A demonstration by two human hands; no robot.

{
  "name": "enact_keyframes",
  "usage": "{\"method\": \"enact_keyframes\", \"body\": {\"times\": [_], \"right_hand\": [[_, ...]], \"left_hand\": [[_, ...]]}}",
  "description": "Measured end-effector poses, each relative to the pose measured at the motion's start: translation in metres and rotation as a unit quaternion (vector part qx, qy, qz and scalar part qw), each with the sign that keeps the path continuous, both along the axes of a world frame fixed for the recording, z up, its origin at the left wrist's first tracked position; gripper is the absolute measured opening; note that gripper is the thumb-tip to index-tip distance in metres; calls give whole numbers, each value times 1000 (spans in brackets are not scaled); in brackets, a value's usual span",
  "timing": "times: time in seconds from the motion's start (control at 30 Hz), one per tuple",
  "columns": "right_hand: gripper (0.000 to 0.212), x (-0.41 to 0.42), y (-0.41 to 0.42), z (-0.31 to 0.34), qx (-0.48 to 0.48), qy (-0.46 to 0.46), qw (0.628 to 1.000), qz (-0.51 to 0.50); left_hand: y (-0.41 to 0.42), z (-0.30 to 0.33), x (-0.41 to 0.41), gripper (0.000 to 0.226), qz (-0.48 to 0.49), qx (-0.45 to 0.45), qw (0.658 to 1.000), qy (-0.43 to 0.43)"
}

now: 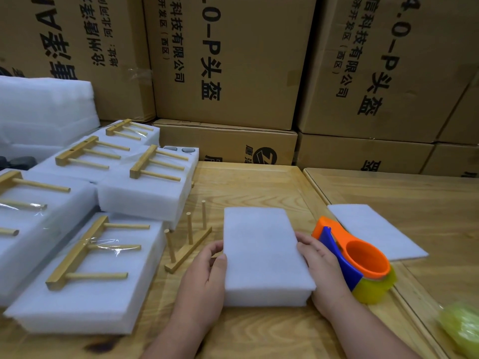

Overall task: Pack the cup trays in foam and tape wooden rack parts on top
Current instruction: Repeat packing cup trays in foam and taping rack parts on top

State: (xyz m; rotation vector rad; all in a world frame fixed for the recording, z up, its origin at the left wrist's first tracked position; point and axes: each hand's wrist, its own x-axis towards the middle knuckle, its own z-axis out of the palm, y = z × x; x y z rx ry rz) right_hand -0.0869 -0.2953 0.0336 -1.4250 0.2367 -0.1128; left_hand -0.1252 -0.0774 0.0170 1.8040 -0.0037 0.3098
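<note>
Foam pack point(264, 252) sits near the middle of the front edge of the table point(248, 182), its top bare: no rack part taped on it yet. I have my left hand point(204, 275) against its left side and my right hand point(321, 265) against its right side, fingers lightly curled along the edges and steadying it rather than lifting it; neither hand holds anything else.

The loose wooden rack part point(188, 242) lies just beside the pack on its left, pegs pointing up, touching nothing but the table. The tape dispenser point(355, 263) rests just beside my right hand, near the seam between the two table tops. Finished packs point(85, 270) with taped rack parts are stacked toward the left edge.

Risks as I judge them:
- Foam layers may slide apart if I release both sides to reach for the rack part.
- My left wrist could knock the upright pegs when moving across.
- My right forearm could nudge the dispenser toward the front edge.
- A spare foam sheet point(373, 229) behind the dispenser could snag on the tape.
</note>
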Motion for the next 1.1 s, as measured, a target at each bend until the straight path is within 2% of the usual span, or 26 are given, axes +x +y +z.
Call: {"method": "enact_keyframes", "body": {"times": [0.3,0.47,0.53,0.63,0.7,0.77,0.83,0.97,1.1], "right_hand": [[26,-1,-1,2,-13,6,1000,7],[20,0,-4,-1,-3,-1,1000,-2],[22,0,-4,-1,20,-1,1000,-12],[25,2,-5,-3,63,3,998,-24],[26,4,-7,-4,77,6,997,-29],[24,4,-7,-4,75,11,997,-29],[24,5,-7,-3,67,14,997,-30],[25,4,-8,-3,58,17,998,-32],[27,3,-7,-2,50,13,998,-31]], "left_hand": [[-2,7,-2,29,-1,3,1000,6],[-2,1,-2,30,14,-2,1000,-23],[-1,-1,-3,31,63,-18,997,-42],[5,3,-9,25,199,-7,973,-115],[8,6,-11,44,266,36,953,-138],[6,9,-10,61,294,48,946,-126],[3,10,-10,69,299,35,949,-93],[5,6,-5,83,241,16,970,-30],[10,2,2,64,223,89,971,3]]}}
